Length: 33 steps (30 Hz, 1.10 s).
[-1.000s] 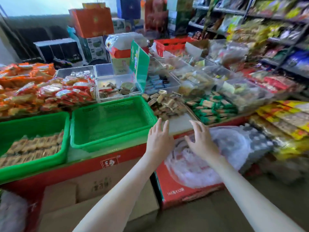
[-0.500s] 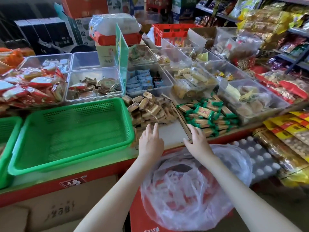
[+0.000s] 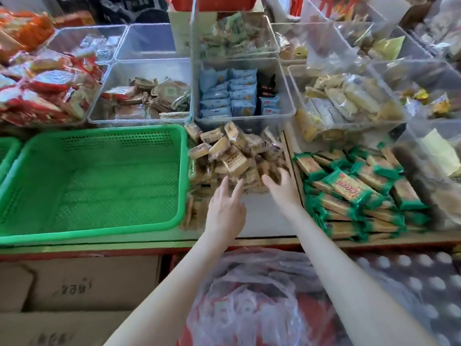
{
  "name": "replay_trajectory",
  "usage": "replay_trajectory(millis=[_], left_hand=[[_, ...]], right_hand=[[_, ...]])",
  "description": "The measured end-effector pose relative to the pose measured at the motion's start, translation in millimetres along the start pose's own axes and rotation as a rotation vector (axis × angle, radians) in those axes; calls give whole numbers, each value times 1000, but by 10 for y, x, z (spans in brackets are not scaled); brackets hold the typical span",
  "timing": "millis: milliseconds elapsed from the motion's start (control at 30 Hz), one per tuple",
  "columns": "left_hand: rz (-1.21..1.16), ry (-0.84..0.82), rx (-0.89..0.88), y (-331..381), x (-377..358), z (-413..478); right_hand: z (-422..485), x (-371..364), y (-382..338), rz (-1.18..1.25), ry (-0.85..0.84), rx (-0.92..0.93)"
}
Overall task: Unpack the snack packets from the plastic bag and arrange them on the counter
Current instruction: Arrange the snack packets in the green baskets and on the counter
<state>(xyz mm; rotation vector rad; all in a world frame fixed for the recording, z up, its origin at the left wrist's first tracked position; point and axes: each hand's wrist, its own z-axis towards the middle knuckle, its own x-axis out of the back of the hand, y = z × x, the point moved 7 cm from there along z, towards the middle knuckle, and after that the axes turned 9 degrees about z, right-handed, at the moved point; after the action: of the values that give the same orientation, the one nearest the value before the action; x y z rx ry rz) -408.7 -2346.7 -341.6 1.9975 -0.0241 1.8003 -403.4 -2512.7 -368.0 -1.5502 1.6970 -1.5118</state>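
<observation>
Empty, with fingers straight, the left hand and right hand stretch to the heap of small glossy tan packets. A thin crinkled plastic bag lies below.

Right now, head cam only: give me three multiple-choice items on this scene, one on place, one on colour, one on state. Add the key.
1. Where is the plastic bag?
A) below the front edge of the counter
B) spread on the counter top
C) hung overhead

2. The empty basket left of the brown packet pile is:
A) red
B) green
C) blue

3. The left grip is:
A) clenched on the bag
B) an empty fist
C) open, fingers straight toward the pile

Key:
1 A, the bag shows beneath the counter's front edge.
2 B, its mesh walls and rim are green.
3 C, its fingers stretch out and hold nothing.
</observation>
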Motion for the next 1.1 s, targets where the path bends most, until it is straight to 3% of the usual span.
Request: replay_trajectory(millis=[167, 267, 400, 500, 567, 667, 767, 833, 933, 1100], left_hand=[[-100, 97, 5, -6, -145, -19], [-191, 93, 29, 46, -171, -62], [-466, -64, 199, 123, -212, -60], [-754, -118, 349, 121, -213, -67], [-960, -174, 352, 145, -233, -88], [-1217, -293, 266, 224, -236, -120], [-1197, -207, 282, 46, -155, -107], [-1159, -109, 325, -113, -77, -110], [-1113, -6, 397, -293, 23, -163], [-1120, 84, 497, -518, 85, -293]], right_hand=[[327, -28, 143, -183, 31, -5], [309, 4, 183, -102, -45, 4], [195, 69, 234, -75, -127, -30], [-55, 168, 191, 171, -151, -42], [-259, 172, 157, 293, -216, -31], [-516, 58, 35, 268, -386, 78], [-565, -93, -110, 232, -510, 168], [-460, -148, -173, 198, -442, 209], [-250, -156, -257, 6, -165, 315], [-168, -426, -243, -138, -132, 288]])
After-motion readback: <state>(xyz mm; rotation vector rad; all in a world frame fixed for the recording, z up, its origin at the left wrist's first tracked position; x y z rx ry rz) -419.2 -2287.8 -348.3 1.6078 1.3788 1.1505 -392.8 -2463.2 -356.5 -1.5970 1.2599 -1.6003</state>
